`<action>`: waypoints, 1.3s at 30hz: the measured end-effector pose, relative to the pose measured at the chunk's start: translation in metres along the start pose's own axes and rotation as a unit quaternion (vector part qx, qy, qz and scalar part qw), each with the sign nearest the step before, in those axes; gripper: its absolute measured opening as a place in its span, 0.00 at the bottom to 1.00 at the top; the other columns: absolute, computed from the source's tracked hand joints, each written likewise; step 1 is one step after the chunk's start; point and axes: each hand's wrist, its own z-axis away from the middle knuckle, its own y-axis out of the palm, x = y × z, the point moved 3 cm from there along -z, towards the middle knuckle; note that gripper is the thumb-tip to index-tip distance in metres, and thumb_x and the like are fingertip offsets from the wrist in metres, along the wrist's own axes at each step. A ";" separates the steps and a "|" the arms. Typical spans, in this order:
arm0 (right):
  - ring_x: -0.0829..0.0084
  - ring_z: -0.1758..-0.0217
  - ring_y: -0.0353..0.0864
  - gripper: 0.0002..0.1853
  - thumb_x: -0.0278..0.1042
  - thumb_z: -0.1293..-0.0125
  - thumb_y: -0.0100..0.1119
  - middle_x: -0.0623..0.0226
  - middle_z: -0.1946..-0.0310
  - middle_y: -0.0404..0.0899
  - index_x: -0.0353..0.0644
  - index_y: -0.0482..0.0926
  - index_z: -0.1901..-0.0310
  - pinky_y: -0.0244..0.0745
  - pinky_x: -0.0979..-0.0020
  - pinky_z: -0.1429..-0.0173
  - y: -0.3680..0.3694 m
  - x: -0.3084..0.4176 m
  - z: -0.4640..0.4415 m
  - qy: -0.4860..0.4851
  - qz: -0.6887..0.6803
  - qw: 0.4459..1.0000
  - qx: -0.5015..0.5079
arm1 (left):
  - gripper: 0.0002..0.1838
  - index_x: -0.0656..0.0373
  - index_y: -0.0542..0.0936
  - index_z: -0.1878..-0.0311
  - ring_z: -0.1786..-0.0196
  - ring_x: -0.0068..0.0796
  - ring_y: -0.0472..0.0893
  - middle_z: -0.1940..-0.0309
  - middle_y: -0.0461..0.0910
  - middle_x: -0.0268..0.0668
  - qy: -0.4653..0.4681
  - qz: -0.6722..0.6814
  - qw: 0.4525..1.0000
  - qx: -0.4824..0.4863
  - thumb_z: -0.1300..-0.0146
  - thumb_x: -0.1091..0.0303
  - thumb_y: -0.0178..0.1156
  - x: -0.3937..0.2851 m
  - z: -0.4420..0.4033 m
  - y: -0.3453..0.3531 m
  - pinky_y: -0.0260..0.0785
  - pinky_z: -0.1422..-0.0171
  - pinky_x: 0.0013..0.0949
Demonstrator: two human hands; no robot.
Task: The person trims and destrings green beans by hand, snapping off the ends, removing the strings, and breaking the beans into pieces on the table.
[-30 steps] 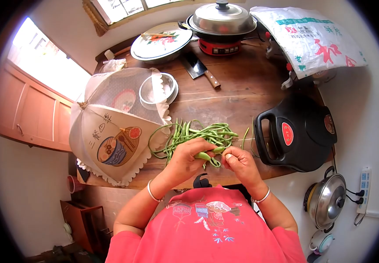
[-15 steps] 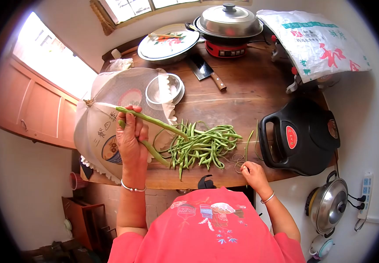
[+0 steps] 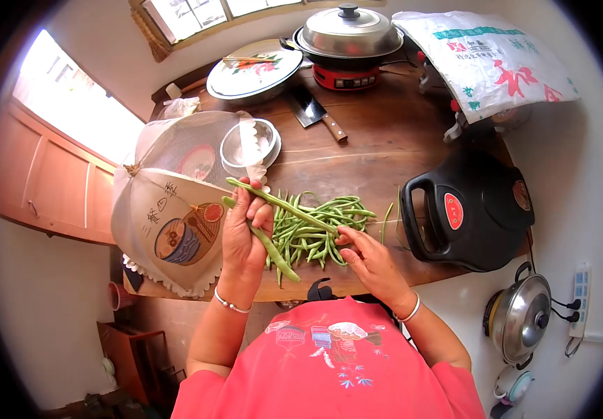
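Two long green beans gripped in the left hand, thumb pressed against curled fingers, raised over the wooden table. Right hand at the far end of the upper one, forefinger reaching its tip, thumb spread a little below; impossible to tell whether pinching that end or merely touching it. Upper bean slender and nearly straight, slanting down from the left fingertips toward the right, crossing in front of the pile. Lower bean broader, paler and slightly bowed, coming out from the left fingers and pointing toward the near edge of the table.

Between and beyond both hands, a loose pile of beans on the tabletop, pods bright green, tangled, lying in many directions. Just right of it, one thin green strand, near a black appliance. Beside the left hand, a mesh food cover. Farther back, a cleaver, wooden handle angled toward the right.
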 end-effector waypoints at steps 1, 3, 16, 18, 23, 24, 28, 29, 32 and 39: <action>0.57 0.61 0.80 0.13 0.30 0.30 0.54 0.54 0.63 0.79 0.35 0.74 0.47 0.74 0.62 0.58 0.003 -0.001 -0.005 -0.030 0.023 0.999 0.010 | 0.07 0.61 0.70 0.48 0.73 0.15 0.64 0.55 0.74 0.40 -0.015 0.018 1.000 -0.003 0.26 0.72 0.49 0.006 0.000 -0.001 0.61 0.72 0.18; 0.59 0.62 0.80 0.12 0.30 0.29 0.52 0.56 0.64 0.79 0.34 0.75 0.49 0.74 0.62 0.58 0.003 -0.001 -0.007 -0.061 0.047 0.997 0.021 | 0.07 0.61 0.70 0.48 0.73 0.15 0.64 0.56 0.74 0.40 -0.022 0.024 0.999 -0.008 0.26 0.72 0.49 0.013 0.000 -0.005 0.61 0.72 0.18; 0.60 0.64 0.80 0.08 0.27 0.34 0.52 0.58 0.67 0.78 0.35 0.73 0.56 0.76 0.64 0.60 0.003 -0.011 0.012 -0.113 0.255 0.959 0.048 | 0.18 0.64 0.73 0.41 0.55 0.35 0.78 0.48 0.77 0.43 0.129 -0.797 0.520 0.279 0.34 0.75 0.57 0.012 0.038 0.018 0.72 0.54 0.33; 0.59 0.62 0.81 0.07 0.28 0.36 0.53 0.59 0.67 0.78 0.36 0.73 0.58 0.77 0.63 0.61 0.012 -0.004 0.009 -0.157 0.295 0.941 0.049 | 0.24 0.63 0.74 0.41 0.48 0.47 0.77 0.50 0.78 0.46 0.080 -0.837 0.412 0.352 0.44 0.78 0.61 0.036 0.046 0.023 0.72 0.50 0.40; 0.60 0.65 0.81 0.05 0.29 0.39 0.55 0.59 0.71 0.76 0.40 0.71 0.64 0.77 0.61 0.62 0.013 0.001 0.003 -0.163 0.337 0.926 0.040 | 0.10 0.62 0.74 0.57 0.60 0.46 0.78 0.65 0.76 0.42 0.055 -0.862 0.407 0.297 0.44 0.79 0.59 0.063 0.058 0.000 0.71 0.57 0.43; 0.60 0.65 0.81 0.05 0.29 0.39 0.55 0.59 0.71 0.76 0.40 0.71 0.64 0.77 0.61 0.62 0.013 0.000 0.003 -0.164 0.336 0.927 0.041 | 0.10 0.62 0.74 0.57 0.60 0.46 0.78 0.65 0.76 0.42 0.055 -0.863 0.407 0.296 0.44 0.79 0.59 0.066 0.059 -0.002 0.71 0.57 0.43; 0.53 0.66 0.80 0.05 0.29 0.35 0.51 0.53 0.73 0.77 0.37 0.72 0.63 0.75 0.57 0.62 0.014 -0.012 0.003 -0.050 0.191 0.979 0.041 | 0.12 0.62 0.74 0.56 0.59 0.48 0.77 0.65 0.76 0.44 0.080 -0.844 0.448 0.284 0.44 0.81 0.57 0.070 0.058 -0.005 0.70 0.56 0.44; 0.50 0.66 0.80 0.06 0.29 0.33 0.49 0.51 0.73 0.78 0.36 0.72 0.62 0.74 0.55 0.62 0.014 -0.016 0.003 -0.007 0.120 0.992 0.033 | 0.12 0.63 0.73 0.56 0.60 0.49 0.77 0.65 0.76 0.45 0.088 -0.834 0.465 0.284 0.44 0.82 0.57 0.070 0.057 -0.004 0.70 0.56 0.44; 0.46 0.66 0.79 0.08 0.30 0.31 0.46 0.48 0.73 0.77 0.35 0.73 0.61 0.72 0.53 0.62 0.016 -0.022 0.001 -0.020 0.059 0.998 0.014 | 0.13 0.63 0.73 0.56 0.60 0.50 0.77 0.65 0.75 0.46 0.093 -0.833 0.469 0.279 0.45 0.84 0.56 0.070 0.057 -0.003 0.69 0.56 0.45; 0.67 0.74 0.78 0.09 0.30 0.30 0.45 0.59 0.76 0.78 0.34 0.74 0.61 0.72 0.65 0.67 0.019 -0.045 -0.001 0.124 -0.129 0.984 0.027 | 0.12 0.64 0.73 0.55 0.60 0.51 0.77 0.64 0.76 0.48 0.139 -0.823 0.487 0.258 0.43 0.83 0.57 0.078 0.051 -0.013 0.70 0.57 0.44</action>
